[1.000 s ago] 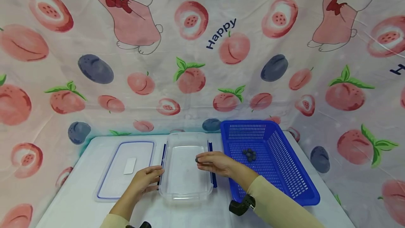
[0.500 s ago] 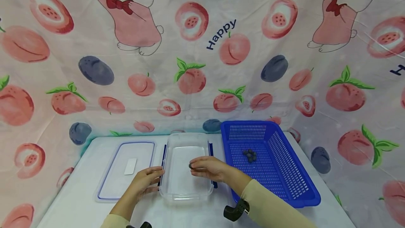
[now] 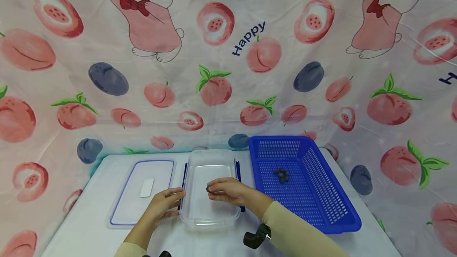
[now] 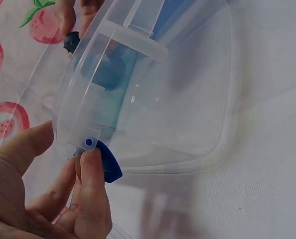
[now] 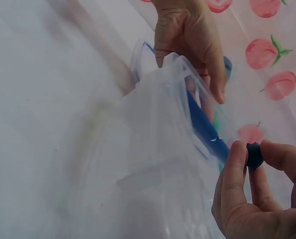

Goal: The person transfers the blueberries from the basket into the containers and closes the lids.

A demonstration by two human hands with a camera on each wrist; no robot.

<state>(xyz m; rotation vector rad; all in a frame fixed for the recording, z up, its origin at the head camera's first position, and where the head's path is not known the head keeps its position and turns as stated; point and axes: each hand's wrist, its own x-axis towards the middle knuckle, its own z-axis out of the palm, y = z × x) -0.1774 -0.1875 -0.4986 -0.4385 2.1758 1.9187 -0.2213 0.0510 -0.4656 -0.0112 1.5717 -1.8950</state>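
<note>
A clear plastic food container (image 3: 200, 207) with blue side latches stands lidless in the middle of the table. My right hand (image 3: 225, 190) is over it, pinching a dark blueberry (image 5: 254, 155) between thumb and fingertips. In the left wrist view that berry shows near the container's rim. My left hand (image 3: 162, 205) grips the container's left side. Its thumb lies at the rim and its fingers are by the blue latch (image 4: 110, 165). To the right, a blue perforated basket (image 3: 351, 221) holds a small cluster of blueberries (image 3: 282, 175).
A clear lid (image 3: 125, 209) with a blue seal lies flat on the left of the white table (image 3: 85, 213), a white label (image 3: 146, 187) on it. Behind the table hangs a fruit-patterned curtain (image 3: 214, 58). Both wrists wear black camera straps.
My right hand has moved left, and slightly down in the head view, carrying the blueberry from the container's right side to over its middle. The left hand has stayed on the left side.
</note>
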